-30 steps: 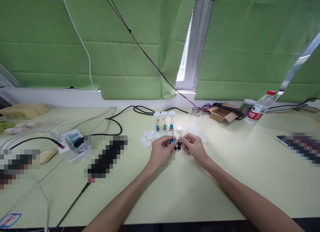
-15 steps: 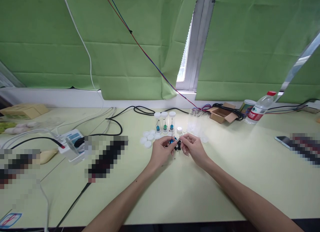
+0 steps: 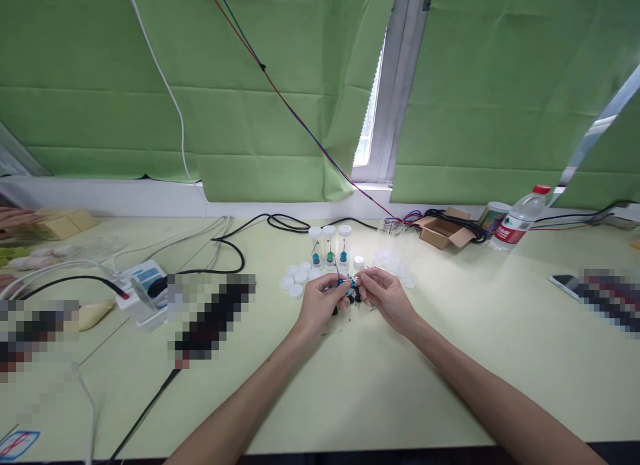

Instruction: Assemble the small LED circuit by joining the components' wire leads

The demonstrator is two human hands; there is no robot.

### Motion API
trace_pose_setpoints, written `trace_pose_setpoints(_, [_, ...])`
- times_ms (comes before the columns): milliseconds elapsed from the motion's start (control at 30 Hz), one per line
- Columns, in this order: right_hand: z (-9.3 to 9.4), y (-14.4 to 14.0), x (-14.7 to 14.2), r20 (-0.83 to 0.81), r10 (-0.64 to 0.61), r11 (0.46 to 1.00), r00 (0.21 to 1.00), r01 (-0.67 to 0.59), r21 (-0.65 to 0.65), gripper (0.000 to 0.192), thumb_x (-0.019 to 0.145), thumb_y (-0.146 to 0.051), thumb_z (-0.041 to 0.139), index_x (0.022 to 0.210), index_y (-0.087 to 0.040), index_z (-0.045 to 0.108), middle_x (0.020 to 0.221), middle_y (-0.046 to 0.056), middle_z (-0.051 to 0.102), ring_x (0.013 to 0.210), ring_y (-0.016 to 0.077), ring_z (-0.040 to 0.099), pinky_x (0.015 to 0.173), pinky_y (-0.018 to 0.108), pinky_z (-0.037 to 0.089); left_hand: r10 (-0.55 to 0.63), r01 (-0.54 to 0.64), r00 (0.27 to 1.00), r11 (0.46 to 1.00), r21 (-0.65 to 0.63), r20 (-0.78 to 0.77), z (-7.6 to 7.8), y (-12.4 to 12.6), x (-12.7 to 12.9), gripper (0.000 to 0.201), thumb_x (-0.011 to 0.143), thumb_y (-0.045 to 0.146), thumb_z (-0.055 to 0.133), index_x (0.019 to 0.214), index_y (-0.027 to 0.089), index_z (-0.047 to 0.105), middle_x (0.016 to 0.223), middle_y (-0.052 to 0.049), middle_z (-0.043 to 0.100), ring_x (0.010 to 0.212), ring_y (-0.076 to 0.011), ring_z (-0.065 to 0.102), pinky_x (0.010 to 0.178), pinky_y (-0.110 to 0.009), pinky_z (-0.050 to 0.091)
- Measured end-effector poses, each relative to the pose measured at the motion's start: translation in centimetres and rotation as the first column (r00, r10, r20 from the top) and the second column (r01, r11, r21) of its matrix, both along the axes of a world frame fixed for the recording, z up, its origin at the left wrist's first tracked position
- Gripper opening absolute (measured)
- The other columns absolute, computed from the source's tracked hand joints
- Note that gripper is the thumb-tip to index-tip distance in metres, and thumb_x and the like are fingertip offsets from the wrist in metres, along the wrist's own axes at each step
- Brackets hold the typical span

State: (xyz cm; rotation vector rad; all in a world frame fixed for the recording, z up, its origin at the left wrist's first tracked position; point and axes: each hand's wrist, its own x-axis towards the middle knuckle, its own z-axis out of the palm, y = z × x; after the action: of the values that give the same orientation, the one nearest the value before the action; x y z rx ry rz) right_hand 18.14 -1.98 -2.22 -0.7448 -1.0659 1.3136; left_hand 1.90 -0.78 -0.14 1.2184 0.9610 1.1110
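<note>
Looking down from the head camera, I saw my two bare hands meeting over the pale green table, just in front of a row of vials. My left hand had its fingers curled narrowly, pinching a tiny blue bead-like part on thin wire legs. My right hand was pinched narrowly too, its fingertips touching the same part from the other side. So the blue part sat between both sets of fingertips, slightly above the table, with a few small black round parts lying just beneath; I could not count those exactly.

As I judged it, the part was small and the legs thin, so a slight twist or a loosened pinch could have bent a leg or dropped the part among the black ones. A stray knuckle could also have knocked the vials over, since they stood so near.

Counted: three upright clear plastic vials with white caps, holding blue, green and blue parts. About five loose white round caps clustered to their left, one more white cap to their right. Well apart on the right stood one clear water bottle with a red cap and one open brown cardboard box
</note>
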Motion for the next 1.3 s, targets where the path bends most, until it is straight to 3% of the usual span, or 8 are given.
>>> trace_pose_setpoints(333, [-0.12,0.10,0.18,0.026,-0.031,0.999,0.999,0.032,-0.018,0.031,0.076,-0.048,0.076,0.075,-0.018,0.067,0.069,0.001,0.063,0.052,0.0095,0.052,0.047,0.023,0.040,-0.025,0.034,0.995,0.995,0.094,-0.098,-0.83,0.33,0.02,0.029,0.071,0.041,0.075,0.079,0.014,0.067,0.057,0.000,0.059,0.045,-0.0107,0.051,0.050,-0.024,0.041])
trace_pose_setpoints(633, [-0.12,0.14,0.37,-0.020,0.012,0.995,1.000,-0.014,-0.097,0.033,0.076,-0.048,0.076,0.074,-0.017,0.066,0.062,-0.001,0.060,0.043,0.0070,0.046,0.042,0.022,0.033,-0.018,0.063,0.979,0.973,0.220,-0.202,-0.42,-0.04,0.06,0.023,0.076,0.038,0.069,0.079,0.015,0.067,0.056,0.001,0.056,0.045,-0.0110,0.051,0.049,-0.024,0.041])
trace_pose_setpoints(1000, [0.41,0.02,0.17,-0.153,0.037,0.975,0.988,-0.069,-0.212,0.034,0.067,-0.042,0.084,0.074,-0.016,0.063,0.061,-0.003,0.057,0.045,0.0045,0.041,0.041,0.019,0.030,-0.031,0.069,0.983,0.975,0.209,-0.179,-0.27,-0.08,-0.04,0.025,0.075,0.040,0.071,0.080,0.015,0.068,0.058,0.001,0.058,0.044,-0.0108,0.051,0.048,-0.024,0.041])
trace_pose_setpoints(1100, [0.43,-0.07,0.09,-0.095,0.015,0.983,0.995,-0.032,-0.181,0.034,0.070,-0.045,0.082,0.078,-0.018,0.063,0.061,-0.003,0.059,0.045,0.0062,0.044,0.041,0.020,0.031,-0.038,0.072,0.984,0.978,0.198,-0.171,-0.19,-0.09,-0.03,0.025,0.075,0.040,0.071,0.078,0.015,0.068,0.057,0.001,0.057,0.045,-0.0110,0.052,0.050,-0.024,0.042])
trace_pose_setpoints(1300, [0.40,-0.14,0.08,0.102,-0.132,0.991,0.986,0.132,0.016,0.027,0.076,-0.043,0.076,0.086,-0.020,0.067,0.063,-0.002,0.058,0.051,0.0102,0.050,0.047,0.024,0.039,-0.042,0.054,0.995,0.989,0.135,-0.090,-0.19,0.11,-0.09,0.027,0.072,0.041,0.074,0.077,0.015,0.066,0.057,0.001,0.057,0.045,-0.0106,0.051,0.050,-0.024,0.042])
